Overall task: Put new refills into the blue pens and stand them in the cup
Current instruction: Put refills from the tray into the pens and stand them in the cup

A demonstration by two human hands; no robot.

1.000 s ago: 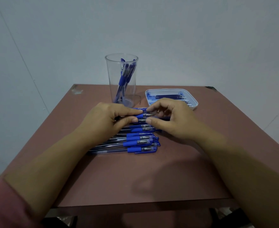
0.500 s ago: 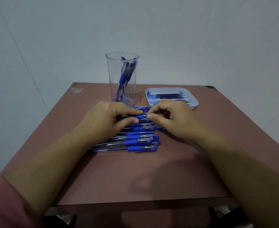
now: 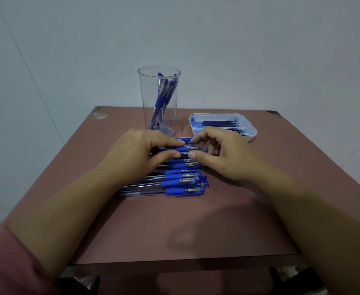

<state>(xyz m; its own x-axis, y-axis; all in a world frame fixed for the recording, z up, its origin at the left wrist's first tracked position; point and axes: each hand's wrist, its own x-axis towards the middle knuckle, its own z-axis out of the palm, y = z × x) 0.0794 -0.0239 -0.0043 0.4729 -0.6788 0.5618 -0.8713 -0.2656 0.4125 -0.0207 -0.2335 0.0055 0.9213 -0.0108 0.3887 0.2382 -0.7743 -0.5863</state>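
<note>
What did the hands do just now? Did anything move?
The right hand shifted its thumb a little toward the left hand, closing around the tip of the pen; whether it pinches it is unclear. The left hand kept gripping that pen. The pen pile, cup and refill tray stayed put.

The widest free stretch I see is the near half of the table (image 3: 174,231) — bare brown top from the row of pens (image 3: 181,184) to the near edge. The middle is blocked. The left hand (image 3: 140,154) grips a pen (image 3: 180,149) and the right hand (image 3: 221,155) curls at its tip, both over the row's far end. Just beyond them stands the tall cup (image 3: 159,116), with the low tray (image 3: 217,114) to its right — only a narrow gap between. Open strips run down the table's left and right sides.
</note>
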